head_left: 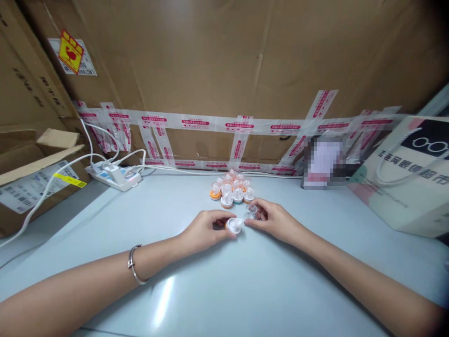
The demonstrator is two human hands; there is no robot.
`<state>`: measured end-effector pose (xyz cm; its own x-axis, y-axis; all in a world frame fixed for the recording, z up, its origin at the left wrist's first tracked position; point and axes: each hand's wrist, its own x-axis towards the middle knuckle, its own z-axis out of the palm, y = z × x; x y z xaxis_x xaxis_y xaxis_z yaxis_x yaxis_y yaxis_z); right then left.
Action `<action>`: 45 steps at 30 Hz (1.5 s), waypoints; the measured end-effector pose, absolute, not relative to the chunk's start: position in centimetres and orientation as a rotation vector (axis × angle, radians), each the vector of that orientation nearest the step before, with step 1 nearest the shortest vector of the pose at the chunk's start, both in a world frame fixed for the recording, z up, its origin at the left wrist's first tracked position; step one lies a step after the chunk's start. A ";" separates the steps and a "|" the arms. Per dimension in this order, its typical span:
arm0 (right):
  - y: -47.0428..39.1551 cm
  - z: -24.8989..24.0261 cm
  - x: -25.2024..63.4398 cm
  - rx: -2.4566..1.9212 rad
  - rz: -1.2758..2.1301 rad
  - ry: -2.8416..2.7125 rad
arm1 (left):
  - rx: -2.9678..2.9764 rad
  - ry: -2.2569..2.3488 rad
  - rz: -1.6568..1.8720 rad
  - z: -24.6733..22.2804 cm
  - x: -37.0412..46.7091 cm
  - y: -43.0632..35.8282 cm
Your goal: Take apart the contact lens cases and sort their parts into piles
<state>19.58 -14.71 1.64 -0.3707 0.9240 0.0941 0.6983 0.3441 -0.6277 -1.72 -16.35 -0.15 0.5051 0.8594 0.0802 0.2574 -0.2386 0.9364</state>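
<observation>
My left hand [210,228] pinches a small round white piece with an orange rim [233,225] and a raised white tip, tilted toward the right. Close beside it, my right hand [268,216] grips a clear plastic cap [250,211] between thumb and fingers. The cap and the white piece are apart by a narrow gap. Just behind both hands stands a cluster of several similar small pieces with clear domed caps [237,193], some on orange bases and one on a green base. Their exact kind is hard to make out.
A large taped cardboard box [210,70] walls off the back of the table [217,290]. At left are a white power strip [119,177] with cables and an open carton [35,187]. A paper bag [396,187] and a blurred upright object [322,161] stand at right.
</observation>
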 end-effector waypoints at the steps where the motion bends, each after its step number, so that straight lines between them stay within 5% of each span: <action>1: -14.8 1.7 19.6 -1.421 0.697 -2.177 | 1.779 0.942 0.756 0.0 -1.8 -16.4; 19: -15.3 1.9 19.5 -1.425 0.837 -2.176 | 2.197 0.915 0.733 0.5 -2.6 -16.8; 26: -17.8 4.4 18.2 -1.326 0.504 -2.098 | 2.226 0.899 0.732 0.6 -2.5 -16.9; 45: -20.0 2.9 15.9 -1.081 0.522 -2.357 | 2.229 0.891 0.729 0.6 -2.1 -17.2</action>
